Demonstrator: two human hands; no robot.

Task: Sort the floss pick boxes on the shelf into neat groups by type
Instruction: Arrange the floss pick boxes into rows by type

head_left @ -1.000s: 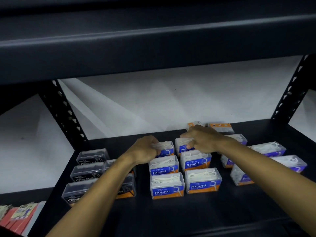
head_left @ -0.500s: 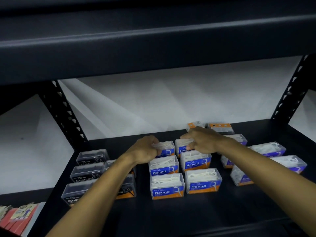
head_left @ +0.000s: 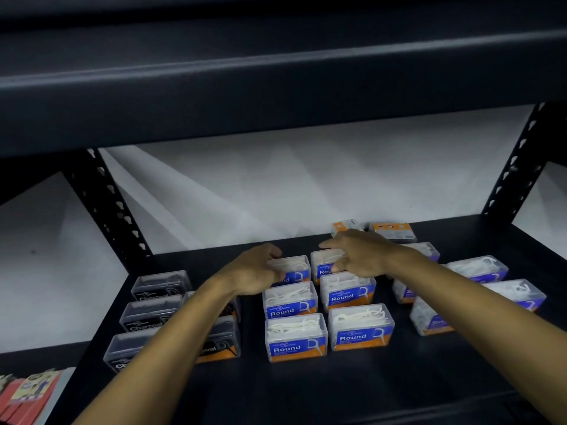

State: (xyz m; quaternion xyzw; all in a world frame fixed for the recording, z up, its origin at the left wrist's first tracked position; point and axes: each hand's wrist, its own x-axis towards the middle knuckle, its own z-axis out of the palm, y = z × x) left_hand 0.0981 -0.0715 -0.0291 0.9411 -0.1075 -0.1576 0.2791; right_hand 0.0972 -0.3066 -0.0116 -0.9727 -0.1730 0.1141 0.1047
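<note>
**Both hands at the far row of blue boxes on a dark shelf**

Dark metal shelving fills the head view: the shelf [head_left: 306,391] runs across the lower half, a second dark board hangs overhead, and a pale wall shows behind between the perforated uprights.

At the middle of the shelf stand six clear boxes with blue "Round" labels, in two columns of three. The near pair [head_left: 328,334] sits at 6 o'clock of the group, the middle pair [head_left: 319,297] just behind it, and the far pair [head_left: 310,266] at 12 o'clock, partly hidden by the hands.

The left hand [head_left: 254,273] hangs over the left far box, its fingers [head_left: 274,251] spread apart and curled loosely above the lid; whether they touch it cannot be told. The right hand [head_left: 359,256] lies over the right far box, fingers [head_left: 329,244] apart and pointing toward 9 o'clock, the thumb low against the box's front. Neither hand is clamped on anything.

At 9 o'clock of the blue group, black "Charcoal" boxes [head_left: 153,305] stand in rows, partly behind the left forearm. At 3 o'clock, clear boxes with purple labels [head_left: 478,269] lie loosely, some tilted. At 1 o'clock, by the back edge, are two small orange-topped boxes [head_left: 392,230]. Red packets [head_left: 27,397] show at 8 o'clock, off the shelf's corner.
</note>
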